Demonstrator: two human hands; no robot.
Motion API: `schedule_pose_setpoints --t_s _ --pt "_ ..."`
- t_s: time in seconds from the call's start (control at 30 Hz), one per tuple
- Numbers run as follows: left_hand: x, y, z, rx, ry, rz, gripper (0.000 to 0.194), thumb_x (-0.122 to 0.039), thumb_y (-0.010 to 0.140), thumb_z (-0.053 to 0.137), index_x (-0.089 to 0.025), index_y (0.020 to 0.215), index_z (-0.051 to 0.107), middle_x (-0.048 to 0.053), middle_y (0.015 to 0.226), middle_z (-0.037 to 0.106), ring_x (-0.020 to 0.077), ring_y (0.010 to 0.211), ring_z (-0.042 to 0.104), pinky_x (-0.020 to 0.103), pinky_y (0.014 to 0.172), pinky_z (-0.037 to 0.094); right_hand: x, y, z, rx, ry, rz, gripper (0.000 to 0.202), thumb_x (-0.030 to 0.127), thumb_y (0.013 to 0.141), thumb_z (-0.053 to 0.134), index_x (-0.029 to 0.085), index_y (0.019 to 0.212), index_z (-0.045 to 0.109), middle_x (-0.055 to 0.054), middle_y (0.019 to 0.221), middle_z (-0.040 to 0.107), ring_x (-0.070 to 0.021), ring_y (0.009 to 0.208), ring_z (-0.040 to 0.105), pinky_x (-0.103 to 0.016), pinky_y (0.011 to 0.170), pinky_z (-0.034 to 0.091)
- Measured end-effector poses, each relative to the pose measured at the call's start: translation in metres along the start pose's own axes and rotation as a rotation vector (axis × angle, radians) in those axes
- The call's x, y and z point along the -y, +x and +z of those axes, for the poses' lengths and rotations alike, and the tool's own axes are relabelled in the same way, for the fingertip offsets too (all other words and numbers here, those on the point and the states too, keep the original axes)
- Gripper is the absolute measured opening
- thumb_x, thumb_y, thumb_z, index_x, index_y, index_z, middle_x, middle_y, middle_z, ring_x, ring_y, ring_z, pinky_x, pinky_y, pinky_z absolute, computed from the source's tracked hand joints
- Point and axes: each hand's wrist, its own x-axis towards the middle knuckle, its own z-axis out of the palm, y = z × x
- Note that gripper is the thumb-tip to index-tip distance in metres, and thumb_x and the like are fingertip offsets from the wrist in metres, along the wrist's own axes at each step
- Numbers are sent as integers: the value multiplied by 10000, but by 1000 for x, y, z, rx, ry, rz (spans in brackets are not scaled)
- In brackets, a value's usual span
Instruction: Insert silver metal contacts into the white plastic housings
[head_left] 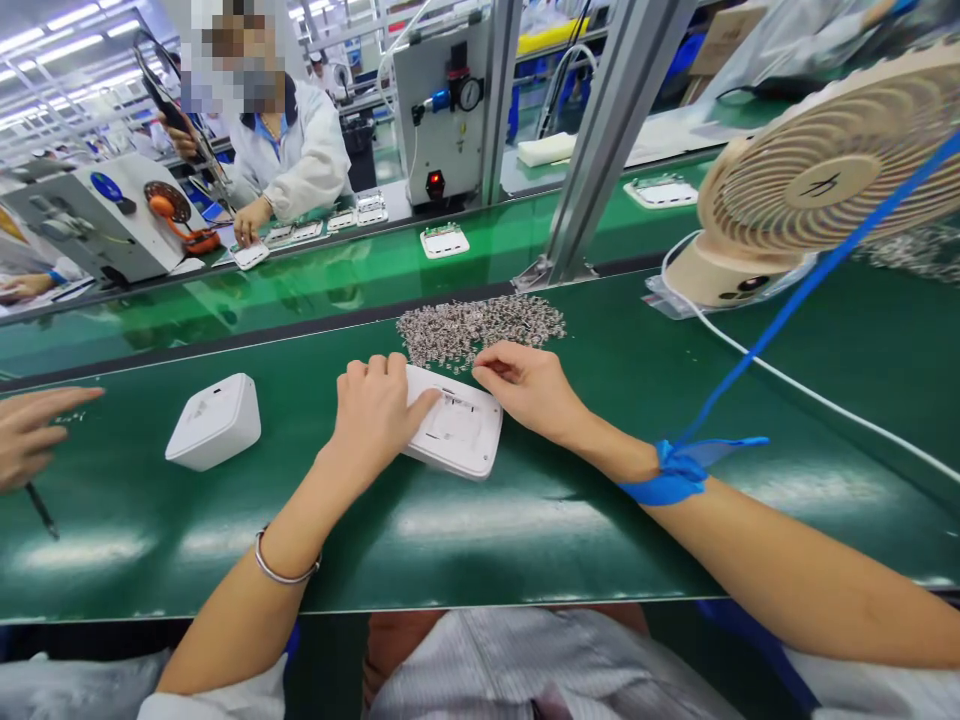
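A white plastic housing (465, 455) rests on the green work surface in front of me, its recessed face turned up. My left hand (377, 410) grips its left side, thumb on the top face and fingers over the far edge. At the housing's far right corner is my right hand (529, 385), thumb and index finger pinched together; whatever may be between them is too small to make out. Just beyond both hands spreads a pile of small metal parts (480, 328). A blue wrist strap (671, 478) is around my right wrist.
Another white housing (214, 425) stands to the left, near a co-worker's hand (34, 430). A beige fan (832, 180) with a white cable stands at the right. Behind a metal post (600, 140), circuit boards on white frames (445, 240) lie on the green belt. A person works across it.
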Motion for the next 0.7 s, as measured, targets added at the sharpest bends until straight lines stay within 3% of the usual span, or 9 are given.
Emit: schedule_pose_setpoints --t_s 0.07,0.13,0.3,0.4,0.57,0.7 --pt "-6 -3 8 -27 2 101 489 -480 833 495 -191 1227 487 116 1319 477 318 1114 439 421 882 371 6 -1 -2 49 -41 -30 106 177 744 515 185 668 588 3 640 569 -115 592 512 -255 592 420" --pt "-9 -6 15 -49 6 179 486 -492 825 510 -256 1249 482 64 1364 447 308 1124 425 417 885 374 11 -2 -3 87 -63 -33 106 171 736 519 182 652 583 13 616 552 -103 563 482 -246 568 399" --pt "-12 -11 23 -171 59 100 379 -412 875 425 -114 999 624 172 1033 606 323 957 510 450 790 394 12 -3 -4 136 -43 32 96 168 720 518 179 626 533 25 580 538 -99 539 486 -234 540 402" --pt "-15 -16 24 -244 83 83 389 -389 890 392 -91 952 633 184 1016 610 320 968 519 457 824 378 13 -5 -4 162 -16 40 111 167 735 497 181 634 541 14 595 558 -107 556 512 -237 548 425" --pt "-28 -36 29 -412 151 237 412 -377 917 353 -82 953 640 157 957 647 284 896 576 404 764 417 17 -10 -2 218 12 -22 144 123 742 480 174 652 580 -27 723 604 -129 665 557 -256 613 467" --pt "-43 -57 38 -407 243 334 430 -341 904 401 -2 1053 619 190 1032 650 285 914 606 368 753 460 19 -12 1 227 -64 -96 167 89 732 501 166 627 605 -51 834 590 -119 701 555 -249 620 461"
